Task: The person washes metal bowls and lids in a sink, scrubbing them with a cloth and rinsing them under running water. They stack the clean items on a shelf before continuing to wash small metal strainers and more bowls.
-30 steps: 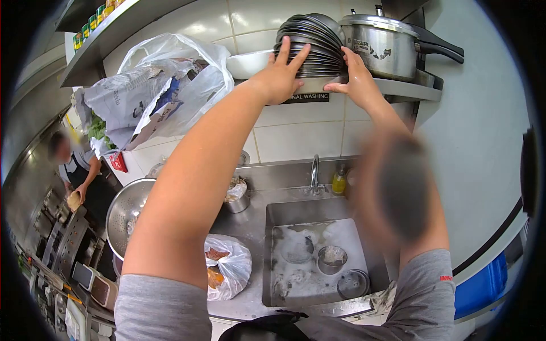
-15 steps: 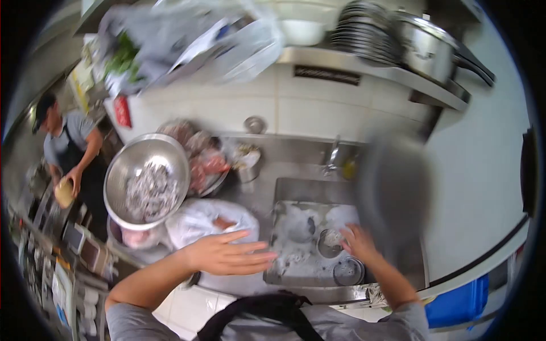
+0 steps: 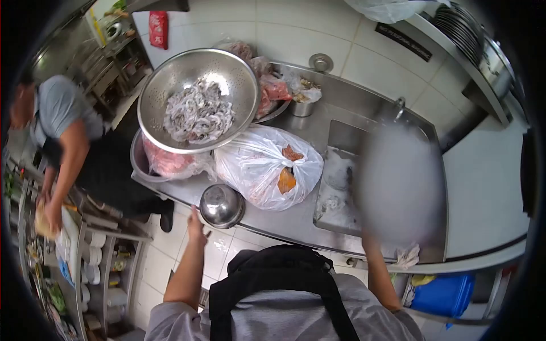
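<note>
My left hand [image 3: 197, 232] is low at the counter's front edge, its thumb and fingers apart. Right beside its fingertips, an upturned small steel bowl [image 3: 220, 204] sits at that edge. My right hand [image 3: 371, 241] is at the front of the sink [image 3: 335, 228], its fingers hidden by a grey blur over the view. Suds and cloudy water show in the sink's left part. Between the hands lies a knotted white plastic bag [image 3: 256, 165] with orange-brown contents. Behind the small bowl stands a large steel colander [image 3: 153, 108] of greyish, shrimp-like pieces [image 3: 199, 113].
Under the colander is a basin [image 3: 138, 159] with bagged pink meat. More bagged meat [image 3: 273, 91] and a steel container [image 3: 301, 108] stand behind. A faucet [image 3: 400, 108] rises behind the sink. At left a person [image 3: 65, 131] bends over shelving. A blue bin [image 3: 443, 295] is below right.
The view has turned left and down. My left hand has moved from before the white bag to beside the small bowl. My right hand has gone behind the blur. The other person has bent down.
</note>
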Demonstrator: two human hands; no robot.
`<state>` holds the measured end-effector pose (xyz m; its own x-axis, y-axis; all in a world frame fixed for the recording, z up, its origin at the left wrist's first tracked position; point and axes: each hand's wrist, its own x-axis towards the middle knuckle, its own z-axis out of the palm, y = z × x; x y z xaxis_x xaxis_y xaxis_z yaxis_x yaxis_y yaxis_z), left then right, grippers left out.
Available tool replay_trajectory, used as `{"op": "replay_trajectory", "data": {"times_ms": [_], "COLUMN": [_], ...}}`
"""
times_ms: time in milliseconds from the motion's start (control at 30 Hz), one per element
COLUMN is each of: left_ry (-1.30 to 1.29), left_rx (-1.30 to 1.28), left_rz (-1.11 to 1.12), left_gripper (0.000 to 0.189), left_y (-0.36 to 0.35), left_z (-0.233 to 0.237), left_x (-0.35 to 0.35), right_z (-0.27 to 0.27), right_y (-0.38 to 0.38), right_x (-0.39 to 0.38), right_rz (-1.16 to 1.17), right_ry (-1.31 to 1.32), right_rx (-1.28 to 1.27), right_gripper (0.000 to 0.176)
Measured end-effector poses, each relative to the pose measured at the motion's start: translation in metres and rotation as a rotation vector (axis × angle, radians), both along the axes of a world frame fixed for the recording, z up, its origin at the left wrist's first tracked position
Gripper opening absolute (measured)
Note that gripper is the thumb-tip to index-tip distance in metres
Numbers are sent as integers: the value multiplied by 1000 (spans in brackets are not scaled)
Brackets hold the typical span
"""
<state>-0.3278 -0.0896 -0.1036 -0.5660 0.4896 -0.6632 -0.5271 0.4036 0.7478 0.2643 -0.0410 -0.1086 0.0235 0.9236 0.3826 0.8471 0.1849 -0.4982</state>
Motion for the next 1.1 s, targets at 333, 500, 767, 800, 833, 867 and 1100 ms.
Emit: {"op": "replay_trajectory", "data": {"times_ms": [333,500,767,800,833,867,1100], "left_ry": [-385,-266,-149,-162,-151,-149,-88], "left_rx": [456,608,756,789,754,802,1119], "left_rz": [-7,2,-535,-591,-620,-697,-619], "left_gripper": [60,57,47,47,47,47,45], "left_y": [3,-20,24,38,51,62,206], "left_z": [-16,-8,187,212,247,282,469], "left_x": [3,-19,70,86,110,137,332], "right_z": [108,109,107,111,115,118,93], "right_y": [-47,-61,-50,-48,-47,-47,-51], "right_x": [-170,-157,-129,-124,-118,-110,-20], "right_rz": [310,249,253,247,239,239,172], "right_ry": [-2,29,18,42,68,77,173], "right_rx": [33,10,70,77,81,118,91], "right_gripper": [26,24,19,19,19,19,20]}}
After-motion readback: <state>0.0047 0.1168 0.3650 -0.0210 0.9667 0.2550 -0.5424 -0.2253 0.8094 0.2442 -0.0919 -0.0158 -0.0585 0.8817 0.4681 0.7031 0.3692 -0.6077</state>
